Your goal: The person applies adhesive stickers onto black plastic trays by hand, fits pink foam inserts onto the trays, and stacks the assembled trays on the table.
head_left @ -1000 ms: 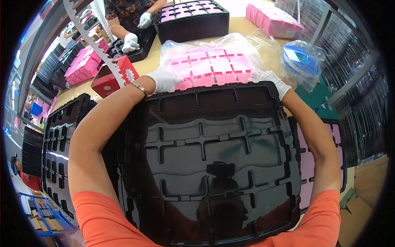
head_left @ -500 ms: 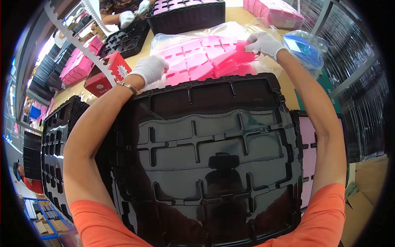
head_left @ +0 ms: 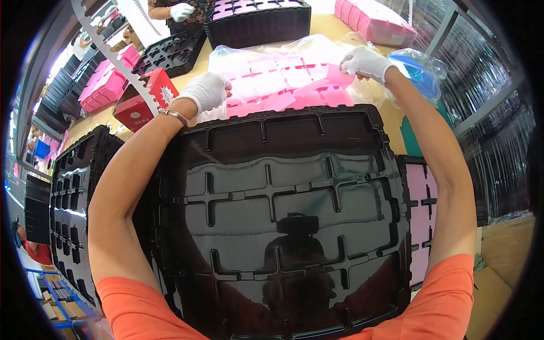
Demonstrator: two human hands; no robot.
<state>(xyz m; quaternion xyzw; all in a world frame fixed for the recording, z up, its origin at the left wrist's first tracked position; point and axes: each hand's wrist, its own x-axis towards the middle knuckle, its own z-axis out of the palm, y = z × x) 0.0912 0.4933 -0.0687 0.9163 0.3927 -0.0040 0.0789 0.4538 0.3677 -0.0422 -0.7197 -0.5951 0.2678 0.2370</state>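
Clear plastic bag of pink foam inserts lies on the tabletop, just beyond the far edge of a large glossy black moulded tray that fills the centre of the view, close to the person's chest. Left hand, white-gloved, rests on the bag's left side w/ fingers curled down and closed on the plastic film; a metal bracelet sits at that wrist. Right hand, also white-gloved, is on the bag's upper right, fingers pinched shut on the film and a pink piece beneath it. Both forearms run along the tray's left and right sides. Right of the tray: a second black tray loaded w/ pink inserts, partly hidden by the right arm. Near the right hand: a blue round item in clear wrap. Left of the left hand: a red box, touching a white toothed strip. Far left: stacked empty black trays. Far side of tabletop: tall stack of black trays w/ pink inserts, a loose black tray, pink stacks, and another person's gloved hand.
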